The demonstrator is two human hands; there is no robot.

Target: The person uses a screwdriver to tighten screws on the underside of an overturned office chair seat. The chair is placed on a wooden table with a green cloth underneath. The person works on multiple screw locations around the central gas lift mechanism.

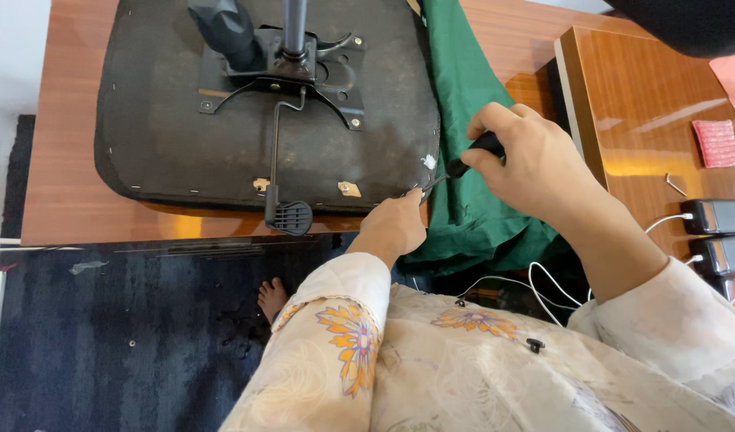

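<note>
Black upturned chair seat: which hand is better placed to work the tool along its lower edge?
Probably the right hand: it grips the black-handled tool, whose metal tip points at the black upturned chair seat's lower right edge. The left hand carries no tool and rests at that edge by the tip.

Single head-worn view, close, steeply down over table [71,200]

A black chair seat [223,120] lies on a glossy reddish-brown table [71,192], beside dark green cloth [463,96]. The sleeves [343,320] are cream with orange and purple flowers, above a dark blue carpet [103,336].
</note>
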